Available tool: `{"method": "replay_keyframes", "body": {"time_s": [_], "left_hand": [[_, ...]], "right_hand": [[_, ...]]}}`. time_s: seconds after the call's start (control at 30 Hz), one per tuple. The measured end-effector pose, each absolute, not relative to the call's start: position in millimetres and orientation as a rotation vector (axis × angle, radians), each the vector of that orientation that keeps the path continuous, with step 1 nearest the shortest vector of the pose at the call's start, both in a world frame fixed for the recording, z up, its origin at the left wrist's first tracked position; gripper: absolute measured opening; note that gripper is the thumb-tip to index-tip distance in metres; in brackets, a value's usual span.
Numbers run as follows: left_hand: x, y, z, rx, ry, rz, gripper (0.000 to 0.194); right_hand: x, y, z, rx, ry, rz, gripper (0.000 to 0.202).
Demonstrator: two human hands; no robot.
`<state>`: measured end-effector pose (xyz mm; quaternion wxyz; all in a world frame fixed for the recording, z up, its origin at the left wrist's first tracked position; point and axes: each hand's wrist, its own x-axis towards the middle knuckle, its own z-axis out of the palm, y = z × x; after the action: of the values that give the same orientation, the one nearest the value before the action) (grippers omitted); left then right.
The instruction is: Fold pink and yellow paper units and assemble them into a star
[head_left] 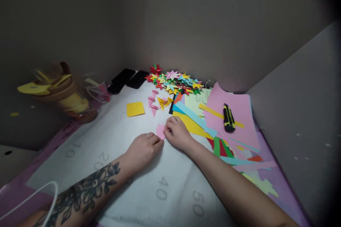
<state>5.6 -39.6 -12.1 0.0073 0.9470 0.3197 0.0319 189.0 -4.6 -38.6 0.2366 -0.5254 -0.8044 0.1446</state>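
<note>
Pink paper (160,131), both hands (143,150) (177,132) curled, touching it

Paper piece (160,131) before star pile (176,82); cutter (228,117) right, on sheet (243,108)

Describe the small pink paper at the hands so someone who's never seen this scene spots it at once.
Find the white sheet printed with large grey numbers. On it, the left hand and right hand nearly meet at a small pink paper. Unlike the pointed pink pieces farther away, which lie untouched, this one is right at the hands.
</note>
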Motion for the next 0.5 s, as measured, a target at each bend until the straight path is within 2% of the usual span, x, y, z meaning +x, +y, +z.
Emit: {"method": "replay_keyframes", "body": {"time_s": [0.17,0.5], "left_hand": [[15,-53,-11,2.988,1.104,-0.013,0.021],[12,-55,-25,3.011,1.055,0.162,0.029]], "right_hand": [[190,-9,-37,-1.521,-2.192,0.292,0.002],[203,0,-38,-1.517,-1.962,-0.006,0.021]]}}
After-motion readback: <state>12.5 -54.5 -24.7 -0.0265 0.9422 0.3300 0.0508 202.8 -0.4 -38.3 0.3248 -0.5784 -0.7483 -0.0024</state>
